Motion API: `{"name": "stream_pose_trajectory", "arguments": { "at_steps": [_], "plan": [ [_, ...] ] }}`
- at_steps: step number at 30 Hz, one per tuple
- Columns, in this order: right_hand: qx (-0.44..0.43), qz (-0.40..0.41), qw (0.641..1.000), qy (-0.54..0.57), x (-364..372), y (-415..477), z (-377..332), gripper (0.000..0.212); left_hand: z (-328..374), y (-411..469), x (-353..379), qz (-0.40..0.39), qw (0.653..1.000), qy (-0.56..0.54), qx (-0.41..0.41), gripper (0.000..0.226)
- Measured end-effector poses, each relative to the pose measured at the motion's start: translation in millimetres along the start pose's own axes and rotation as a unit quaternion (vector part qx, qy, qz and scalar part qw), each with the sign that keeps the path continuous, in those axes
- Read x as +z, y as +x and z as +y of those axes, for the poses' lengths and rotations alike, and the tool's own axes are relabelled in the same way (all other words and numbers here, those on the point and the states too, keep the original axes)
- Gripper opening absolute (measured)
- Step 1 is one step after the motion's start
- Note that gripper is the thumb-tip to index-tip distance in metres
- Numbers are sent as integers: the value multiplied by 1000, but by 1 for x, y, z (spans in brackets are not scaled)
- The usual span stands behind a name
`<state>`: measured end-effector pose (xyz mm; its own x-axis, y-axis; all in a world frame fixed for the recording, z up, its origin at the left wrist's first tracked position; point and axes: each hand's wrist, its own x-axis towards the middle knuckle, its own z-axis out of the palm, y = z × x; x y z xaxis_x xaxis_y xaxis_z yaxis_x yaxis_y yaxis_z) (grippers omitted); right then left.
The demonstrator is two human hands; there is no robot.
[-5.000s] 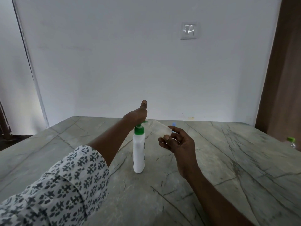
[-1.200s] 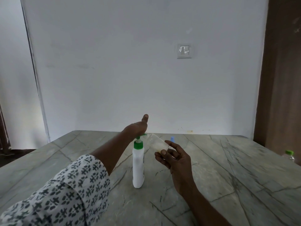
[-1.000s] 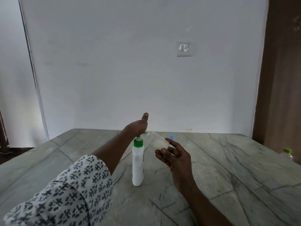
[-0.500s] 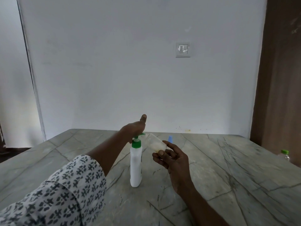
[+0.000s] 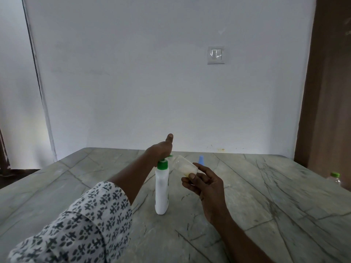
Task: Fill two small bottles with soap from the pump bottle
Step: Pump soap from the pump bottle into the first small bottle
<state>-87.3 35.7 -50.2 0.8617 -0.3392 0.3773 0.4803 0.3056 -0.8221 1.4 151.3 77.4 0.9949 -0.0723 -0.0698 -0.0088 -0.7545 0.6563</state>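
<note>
A white pump bottle (image 5: 161, 188) with a green collar stands upright mid-table. My left hand (image 5: 160, 149) presses down on its green pump head, thumb raised. My right hand (image 5: 204, 184) grips a small clear bottle (image 5: 184, 167) by its base, tilted with its mouth at the pump's nozzle. A little pale soap lies inside it. Behind my right fingers a blue cap (image 5: 201, 160) sticks up; I cannot tell what it sits on.
The grey marble table (image 5: 266, 196) runs back to a white wall with a switch plate (image 5: 216, 55). A clear bottle with a green cap (image 5: 334, 177) shows at the table's right edge, next to a brown door.
Both hands and the bottles keep the same pose. The view has drifted slightly; the pump bottle sits a bit further left in frame than a second ago.
</note>
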Motion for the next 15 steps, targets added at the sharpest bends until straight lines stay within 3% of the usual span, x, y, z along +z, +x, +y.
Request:
{"name": "stream_pose_trajectory", "arguments": {
  "at_steps": [15],
  "plan": [
    [-2,-9,1000,28,5,0,-4,37,6,0,-9,-8,1000,12,13,85]
  ]
}}
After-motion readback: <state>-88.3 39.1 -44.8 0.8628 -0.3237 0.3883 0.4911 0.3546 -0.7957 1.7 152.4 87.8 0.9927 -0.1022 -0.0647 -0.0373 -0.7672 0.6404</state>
